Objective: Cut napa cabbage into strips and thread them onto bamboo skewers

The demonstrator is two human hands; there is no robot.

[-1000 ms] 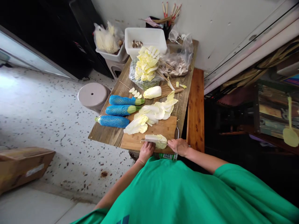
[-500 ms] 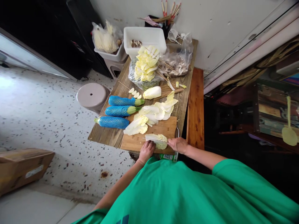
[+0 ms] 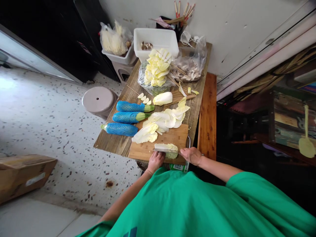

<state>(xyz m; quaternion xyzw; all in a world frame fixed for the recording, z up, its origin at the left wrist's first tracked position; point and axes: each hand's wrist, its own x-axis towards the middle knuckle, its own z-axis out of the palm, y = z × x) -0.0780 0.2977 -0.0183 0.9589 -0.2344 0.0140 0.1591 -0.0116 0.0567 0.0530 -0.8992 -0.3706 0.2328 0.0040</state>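
A pale cabbage leaf (image 3: pixel 170 146) lies on a wooden cutting board (image 3: pixel 145 150) at the near edge of a wooden table (image 3: pixel 111 144). My right hand (image 3: pixel 192 155) grips a knife (image 3: pixel 165 150) whose blade lies across the leaf, pointing left. My left hand (image 3: pixel 155 161) holds the leaf's near left end beside the blade. Loose cabbage leaves (image 3: pixel 168 118) are heaped just beyond the board.
Three zucchini in blue net sleeves (image 3: pixel 125 117) lie to the left. Farther back are a small cabbage heart (image 3: pixel 163 98), skewers (image 3: pixel 179 95), cut cabbage pieces (image 3: pixel 156 67), a bag of mushrooms (image 3: pixel 189 67) and a white tub (image 3: pixel 158 38). A stool (image 3: pixel 98 100) and cardboard box (image 3: pixel 22 174) stand on the floor.
The knife blade has shifted slightly right along the leaf. Both hands stay at the board's near edge.
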